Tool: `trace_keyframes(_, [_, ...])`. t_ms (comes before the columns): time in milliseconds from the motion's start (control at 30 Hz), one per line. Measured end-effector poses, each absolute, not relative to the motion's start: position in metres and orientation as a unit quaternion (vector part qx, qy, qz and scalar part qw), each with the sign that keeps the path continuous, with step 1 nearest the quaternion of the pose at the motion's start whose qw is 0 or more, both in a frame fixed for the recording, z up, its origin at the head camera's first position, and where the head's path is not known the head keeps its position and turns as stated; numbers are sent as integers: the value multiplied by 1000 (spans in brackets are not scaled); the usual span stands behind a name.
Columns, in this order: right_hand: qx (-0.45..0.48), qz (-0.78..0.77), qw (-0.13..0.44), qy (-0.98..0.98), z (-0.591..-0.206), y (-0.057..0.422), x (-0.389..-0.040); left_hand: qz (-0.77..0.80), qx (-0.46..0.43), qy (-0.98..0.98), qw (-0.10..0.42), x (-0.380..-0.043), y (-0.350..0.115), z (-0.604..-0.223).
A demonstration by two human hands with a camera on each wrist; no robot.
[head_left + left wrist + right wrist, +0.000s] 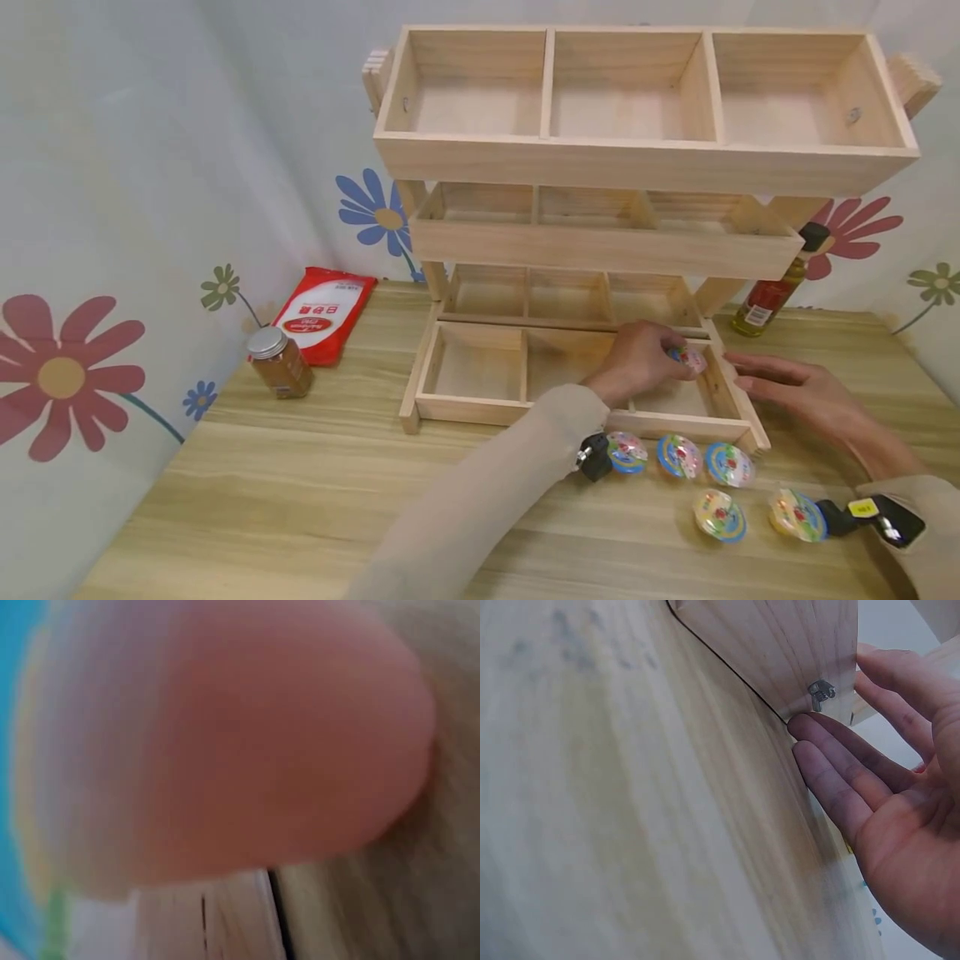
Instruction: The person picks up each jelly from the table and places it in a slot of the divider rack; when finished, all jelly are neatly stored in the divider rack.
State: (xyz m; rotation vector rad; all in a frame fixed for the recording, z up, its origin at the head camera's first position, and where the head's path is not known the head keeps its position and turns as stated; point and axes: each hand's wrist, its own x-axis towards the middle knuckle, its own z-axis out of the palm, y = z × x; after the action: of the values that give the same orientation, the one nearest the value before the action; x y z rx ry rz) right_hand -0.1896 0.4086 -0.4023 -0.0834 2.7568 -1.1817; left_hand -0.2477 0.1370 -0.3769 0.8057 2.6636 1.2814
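Note:
In the head view my left hand (637, 360) reaches over the front bottom tray of a wooden rack (645, 167). It pinches a small jelly cup (690, 358) with a printed lid, above the right-hand compartment. The left wrist view is mostly filled by a blurred pinkish shape, with a blue rim (9, 787) at its left. My right hand (810, 396) is at the rack's right side. Seen from the right wrist, its fingers (832, 757) are extended against the wooden side panel (780, 652), near a metal wing nut (822, 691).
Several more jelly cups (679, 457) lie on the table (300, 500) before the rack. To the left are a jar (281, 362) with a silver lid and a red and white packet (326, 312). An oil bottle (772, 296) stands behind the rack's right side.

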Motion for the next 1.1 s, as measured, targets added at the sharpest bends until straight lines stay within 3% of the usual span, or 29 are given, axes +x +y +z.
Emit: trace_keyframes(1100, [-38,-403,54,913,-402,407,-187,348,254,903,3,-246,147,-383])
